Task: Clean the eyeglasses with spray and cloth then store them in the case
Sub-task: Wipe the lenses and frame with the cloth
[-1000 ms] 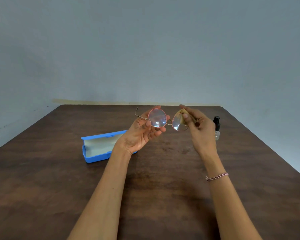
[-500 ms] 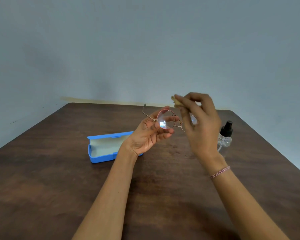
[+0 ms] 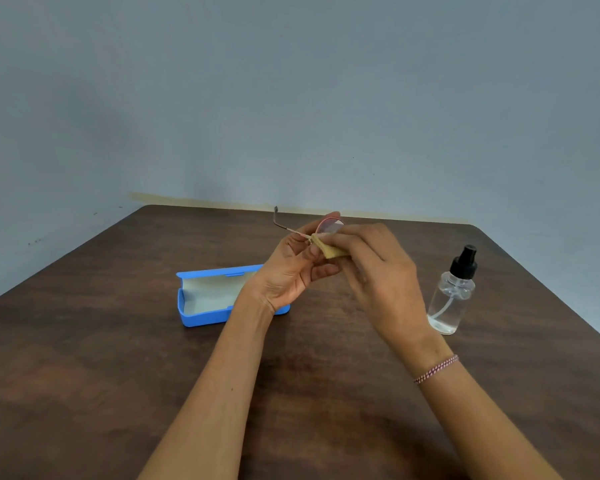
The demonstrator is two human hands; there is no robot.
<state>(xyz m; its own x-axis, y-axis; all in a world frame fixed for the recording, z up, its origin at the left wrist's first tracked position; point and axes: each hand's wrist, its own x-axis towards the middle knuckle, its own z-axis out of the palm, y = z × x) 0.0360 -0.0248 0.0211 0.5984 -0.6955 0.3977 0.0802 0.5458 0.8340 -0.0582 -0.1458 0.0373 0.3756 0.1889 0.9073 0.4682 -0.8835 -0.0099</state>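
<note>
Your left hand point(image 3: 291, 271) pinches the eyeglasses point(image 3: 321, 227) above the desk point(image 3: 118, 358); your right hand point(image 3: 378, 275) presses the cloth point(image 3: 329, 250) against them. Open case point(image 3: 205, 299) at nine o'clock, spray bottle point(image 3: 452, 296) at three.

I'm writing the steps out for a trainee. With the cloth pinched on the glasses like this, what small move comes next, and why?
Probably rub the cloth across the lens: the right hand pinches it against the glasses, which the left hand holds up, while the case lies open and the spray bottle stands aside.
</note>
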